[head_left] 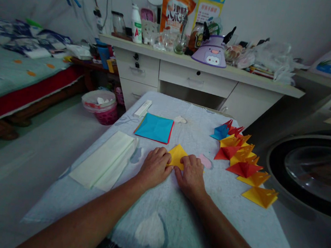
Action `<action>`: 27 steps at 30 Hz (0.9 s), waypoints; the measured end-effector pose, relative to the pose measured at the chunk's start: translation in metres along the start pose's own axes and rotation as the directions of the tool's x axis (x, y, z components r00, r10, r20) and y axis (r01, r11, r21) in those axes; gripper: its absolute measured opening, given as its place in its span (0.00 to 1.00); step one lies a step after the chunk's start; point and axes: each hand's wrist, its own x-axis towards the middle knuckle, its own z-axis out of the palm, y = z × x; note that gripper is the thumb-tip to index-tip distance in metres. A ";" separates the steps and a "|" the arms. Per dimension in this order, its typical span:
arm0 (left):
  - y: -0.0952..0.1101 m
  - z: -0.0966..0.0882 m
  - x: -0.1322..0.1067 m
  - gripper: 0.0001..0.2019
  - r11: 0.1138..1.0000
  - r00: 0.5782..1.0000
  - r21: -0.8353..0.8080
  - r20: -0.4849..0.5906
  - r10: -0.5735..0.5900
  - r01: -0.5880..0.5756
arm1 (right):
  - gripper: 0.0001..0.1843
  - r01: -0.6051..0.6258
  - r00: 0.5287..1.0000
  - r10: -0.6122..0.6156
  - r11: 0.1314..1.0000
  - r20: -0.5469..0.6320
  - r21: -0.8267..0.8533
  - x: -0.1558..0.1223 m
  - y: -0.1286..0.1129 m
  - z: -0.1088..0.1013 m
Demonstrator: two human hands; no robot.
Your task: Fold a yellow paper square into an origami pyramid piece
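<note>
A yellow sheet of origami paper [177,153], folded to a point at its far end, lies on the cloth-covered table. My left hand [155,164] grips its left edge, fingers curled and thumb near the paper's near middle. On the opposite side my right hand [192,175] has its fingers bent over the right edge, the thumb close to the left one. Both hands partly hide the paper. Beyond them rests a stack of square origami paper [155,127], blue on top with red showing at the edge. Several folded paper cranes [245,168] in yellow, red and blue line the right side.
A pale folded cloth or paper [104,159] lies at the left, with a small white strip-shaped object [143,108] farther back. Behind the table stands a white desk [198,80] holding jars and bags. A washing machine [313,155] borders the right; a bin [103,107] stands left.
</note>
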 end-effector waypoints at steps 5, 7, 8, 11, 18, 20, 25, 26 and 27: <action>0.001 -0.001 0.000 0.04 1.000 1.000 -0.010 0.010 -0.013 0.013 | 0.12 -0.010 1.000 0.010 1.000 -0.002 0.016 0.000 0.001 0.000; 0.001 -0.001 0.000 0.04 1.000 1.000 -0.017 0.014 -0.015 0.015 | 0.12 -0.019 1.000 0.019 1.000 -0.006 0.020 0.000 0.001 0.000; 0.000 -0.002 0.000 0.03 1.000 1.000 -0.019 0.016 -0.017 0.017 | 0.13 -0.020 1.000 0.021 1.000 -0.007 0.023 0.000 0.002 0.000; 0.000 -0.002 0.000 0.02 0.999 0.999 -0.022 0.023 -0.023 0.023 | 0.13 -0.021 1.000 0.021 0.999 -0.004 0.032 -0.001 0.003 0.000; 0.000 -0.004 -0.001 0.03 0.999 0.999 -0.013 0.039 -0.038 0.039 | 0.12 -0.044 0.999 0.042 0.998 0.030 0.046 -0.001 0.005 -0.002; 0.000 -0.005 -0.001 0.03 0.999 0.998 -0.012 0.047 -0.050 0.051 | 0.13 -0.055 0.998 0.054 0.997 0.031 0.056 -0.001 0.006 -0.002; -0.003 -0.004 -0.004 0.07 0.997 0.994 -0.018 0.078 -0.074 0.076 | 0.12 -0.071 0.997 0.069 0.995 0.021 0.069 -0.003 0.008 -0.002; -0.004 -0.004 -0.004 0.08 0.997 0.994 -0.021 0.083 -0.076 0.078 | 0.13 -0.073 0.997 0.072 0.995 0.021 0.067 -0.003 0.009 -0.001; -0.005 -0.004 -0.005 0.10 0.996 0.993 -0.024 0.086 -0.079 0.082 | 0.13 -0.075 0.997 0.074 0.995 0.022 0.066 -0.003 0.010 -0.001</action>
